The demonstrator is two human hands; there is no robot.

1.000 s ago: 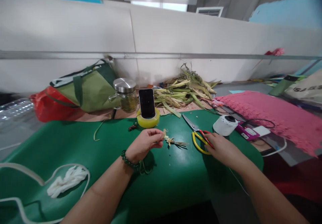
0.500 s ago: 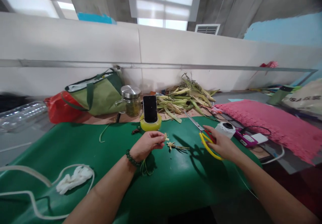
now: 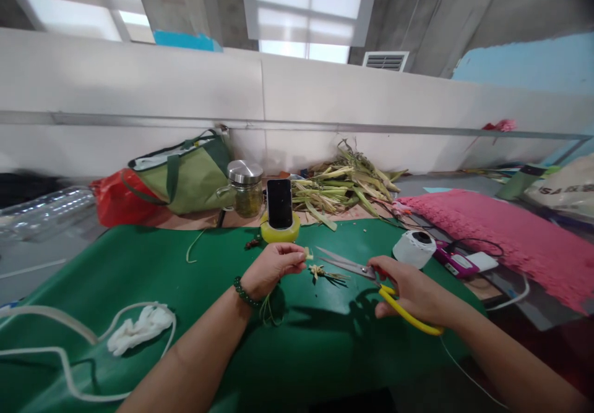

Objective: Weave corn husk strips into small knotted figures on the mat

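Windows (image 3: 325,20) overexposed — soft shadows and glare on green surface (image 3: 297,363); wide-angle stretch, upper-right corner darkened.

- Scissors (image 3: 366,271): I see smooth grey metal blades (image 3: 344,263) — handles (image 3: 409,318) of glossy yellow plastic.
- Mat (image 3: 153,258): smooth green sheeting, glossy where light lands.
- Leaves (image 3: 359,182): dry-looking, fibrous, rough.
- Jar (image 3: 247,199): clear, glossy glass, from what reaches me, under a shiny metal lid (image 3: 244,170).
- Bag (image 3: 198,182): matt green cloth.
- Pink cloth (image 3: 482,221): matt, rough along its edge.
- Bracelet (image 3: 242,292): polished beads — stone or plastic, I can't tell.
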